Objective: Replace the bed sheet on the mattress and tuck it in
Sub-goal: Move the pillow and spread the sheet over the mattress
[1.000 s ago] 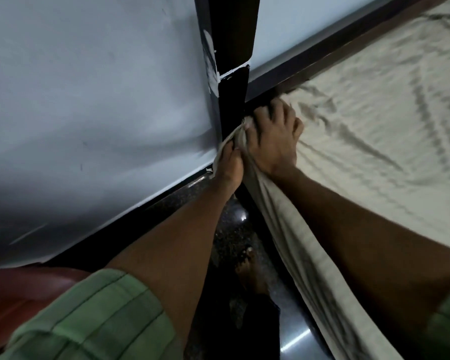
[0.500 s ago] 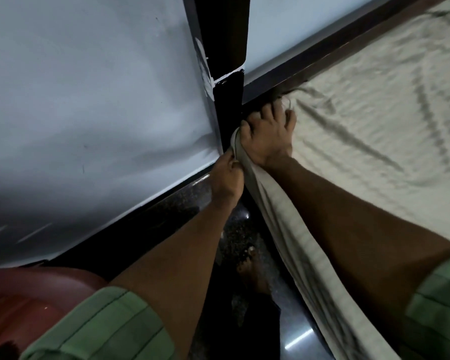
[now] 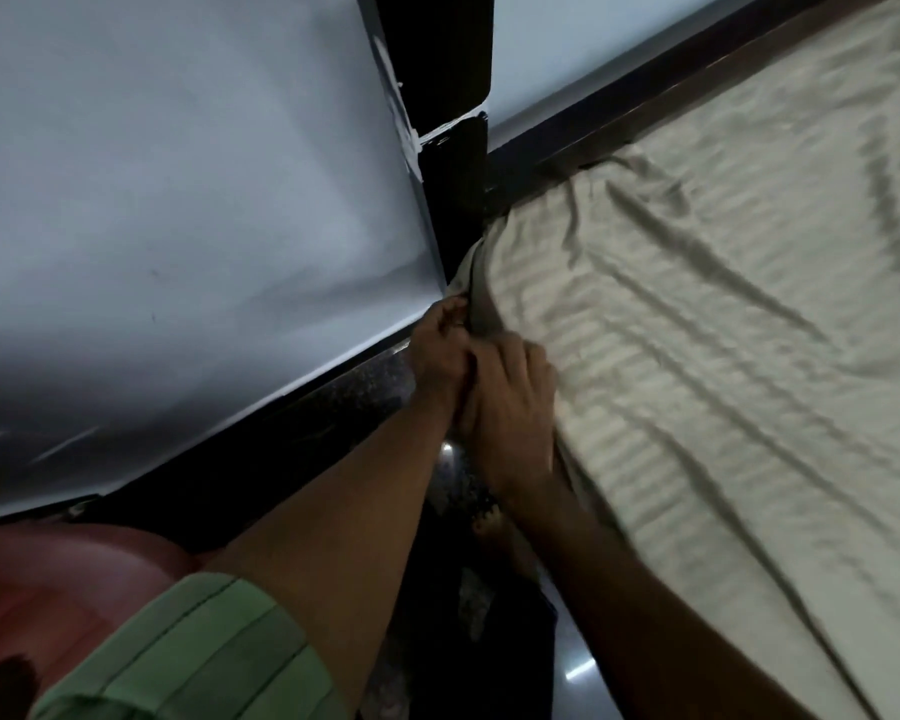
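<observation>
A cream striped bed sheet (image 3: pixel 697 330) covers the mattress on the right, wrinkled near its corner. Both hands meet at the sheet's side edge just below that corner. My left hand (image 3: pixel 440 356) pinches a fold of the sheet's edge with curled fingers. My right hand (image 3: pixel 510 407) lies beside it with fingers curled down over the sheet's edge, their tips hidden under the cloth. The mattress itself is hidden under the sheet.
A dark bed post (image 3: pixel 453 163) stands at the corner, with a dark frame rail (image 3: pixel 671 96) along the far side. Pale grey walls (image 3: pixel 178 226) close in on the left. A reddish chair (image 3: pixel 63 589) sits lower left. My bare foot (image 3: pixel 494 527) stands on the dark floor.
Both hands have moved down from the mattress corner to the side edge. The right hand has left the top of the corner, and the sheet now lies smoother around it.
</observation>
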Demonstrator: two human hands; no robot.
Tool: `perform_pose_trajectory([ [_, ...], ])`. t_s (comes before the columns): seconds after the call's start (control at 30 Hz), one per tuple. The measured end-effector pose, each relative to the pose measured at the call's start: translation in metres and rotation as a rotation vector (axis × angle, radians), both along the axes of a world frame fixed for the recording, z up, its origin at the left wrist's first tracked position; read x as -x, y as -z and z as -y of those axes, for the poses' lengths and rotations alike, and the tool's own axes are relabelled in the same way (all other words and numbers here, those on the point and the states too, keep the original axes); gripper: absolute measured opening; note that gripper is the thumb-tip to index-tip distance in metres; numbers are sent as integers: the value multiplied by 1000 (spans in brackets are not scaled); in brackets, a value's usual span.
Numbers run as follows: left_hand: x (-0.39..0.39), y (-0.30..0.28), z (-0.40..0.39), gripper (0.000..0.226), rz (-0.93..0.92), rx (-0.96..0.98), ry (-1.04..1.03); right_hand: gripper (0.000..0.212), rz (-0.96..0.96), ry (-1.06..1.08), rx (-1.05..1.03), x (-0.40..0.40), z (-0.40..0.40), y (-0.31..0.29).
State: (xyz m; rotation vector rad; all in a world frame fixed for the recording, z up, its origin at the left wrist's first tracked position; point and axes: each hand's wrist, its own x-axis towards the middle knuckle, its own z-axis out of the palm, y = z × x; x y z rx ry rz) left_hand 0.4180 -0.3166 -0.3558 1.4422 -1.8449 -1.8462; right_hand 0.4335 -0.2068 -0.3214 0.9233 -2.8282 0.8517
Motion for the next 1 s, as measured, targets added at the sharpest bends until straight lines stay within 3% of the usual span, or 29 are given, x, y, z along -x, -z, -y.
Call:
perform_pose_trajectory([
  [0.1,8,2,11,35,-62,-156,-89,55,303,38,163,-31,-3,5],
  [0.17,16,4,20,44,-21,-271,-13,60,452,152,188,-37,0,7],
  [0.23,21,4,26,61,64,-296,149,57,457,185,191,-36,3,2],
  [0.37,36,5,38,48,214,-149,317,44,304,175,238,-26,3,-20],
  [0.47,39,1,45,39,374,16,467,41,226,313,144,-7,-2,-27],
  [0.6,43,-30,18,59,648,209,880,17,270,374,123,25,-10,-27],
  [0.67,32,-47,0,66,742,369,859,8,286,369,125,42,-13,-27],
  [0.8,-3,-65,-27,43,488,852,709,5,328,328,142,59,-31,-29],
  [0.87,-13,-78,-40,34,341,888,684,7,273,409,96,63,-50,-27],
  [1.0,-15,-90,-76,25,37,1003,902,13,252,613,3,61,-110,-21],
])
